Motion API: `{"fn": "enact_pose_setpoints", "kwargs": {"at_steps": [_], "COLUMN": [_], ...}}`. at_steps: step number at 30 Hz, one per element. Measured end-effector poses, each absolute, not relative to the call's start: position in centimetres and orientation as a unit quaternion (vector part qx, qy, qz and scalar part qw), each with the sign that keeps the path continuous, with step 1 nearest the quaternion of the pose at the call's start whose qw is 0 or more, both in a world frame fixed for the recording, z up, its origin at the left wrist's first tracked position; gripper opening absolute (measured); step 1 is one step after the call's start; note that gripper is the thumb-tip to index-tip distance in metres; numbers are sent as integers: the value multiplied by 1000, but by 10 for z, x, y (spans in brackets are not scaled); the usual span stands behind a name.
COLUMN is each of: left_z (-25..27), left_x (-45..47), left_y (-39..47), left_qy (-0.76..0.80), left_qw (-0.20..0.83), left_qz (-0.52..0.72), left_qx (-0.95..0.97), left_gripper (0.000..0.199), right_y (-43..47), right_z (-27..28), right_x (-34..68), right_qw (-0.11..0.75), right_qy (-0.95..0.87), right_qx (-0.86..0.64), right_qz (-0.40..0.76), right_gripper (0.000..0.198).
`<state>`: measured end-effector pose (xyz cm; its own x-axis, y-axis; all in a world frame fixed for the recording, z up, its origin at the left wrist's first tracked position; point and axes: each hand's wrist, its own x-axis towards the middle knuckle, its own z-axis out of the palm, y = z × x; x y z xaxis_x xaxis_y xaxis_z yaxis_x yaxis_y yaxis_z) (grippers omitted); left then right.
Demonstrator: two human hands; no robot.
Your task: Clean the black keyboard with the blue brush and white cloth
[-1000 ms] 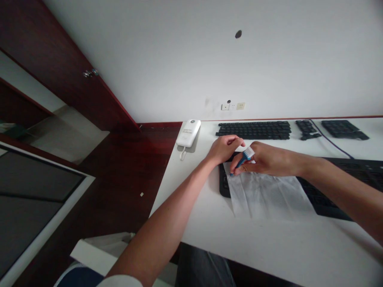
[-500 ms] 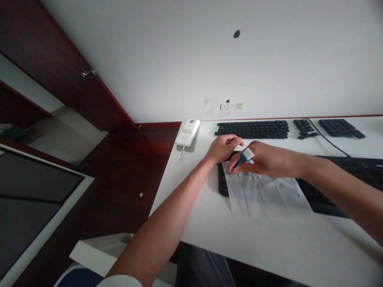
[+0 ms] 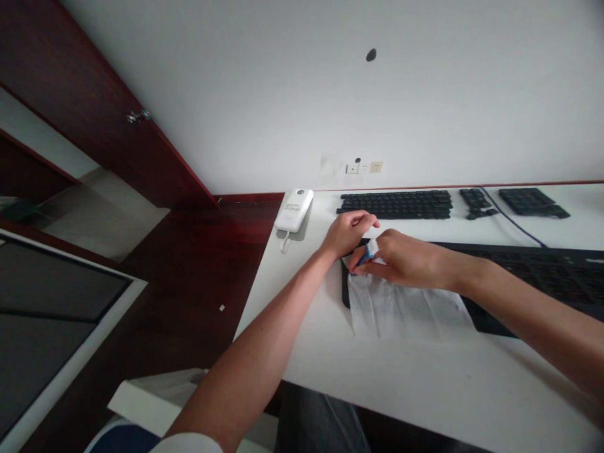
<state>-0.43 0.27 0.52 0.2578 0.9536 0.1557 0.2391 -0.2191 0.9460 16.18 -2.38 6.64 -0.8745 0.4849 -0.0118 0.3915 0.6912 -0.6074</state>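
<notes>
A white surface (image 3: 401, 384) runs along a pale wall. On it the near black keyboard (image 3: 528, 270) carries a white tissue (image 3: 406, 308) over its left end. The right hand (image 3: 401, 261) pinches a blue-handled brush (image 3: 365, 255) at the keyboard's left corner; the left hand (image 3: 349, 231), loosely curled and holding nothing visible, steadies that corner. Brushing seems underway; the next stroke needs the keyboard held firm.

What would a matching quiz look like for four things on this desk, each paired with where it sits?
Things:
1. blue brush
2. white tissue
3. white power bank
4. wall socket

Places:
A. draped over the near keyboard
B. on the wall above the desk
C. in the right hand
D. at the desk's far left corner

Pairs: 1-C, 2-A, 3-D, 4-B
</notes>
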Motion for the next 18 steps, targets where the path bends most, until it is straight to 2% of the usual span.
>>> {"fn": "enact_pose_setpoints", "kwargs": {"at_steps": [8, 18], "left_z": [0, -4], "left_x": [-5, -4], "left_y": [5, 8], "left_qy": [425, 417], "left_qw": [462, 459], "left_qz": [417, 422], "left_qx": [657, 662], "left_gripper": [29, 29], "right_y": [-26, -24], "right_z": [70, 69], "right_x": [160, 160], "right_qw": [89, 86], "right_qy": [-917, -905], "right_qx": [-239, -237], "right_qz": [307, 342], "right_gripper": [20, 23]}}
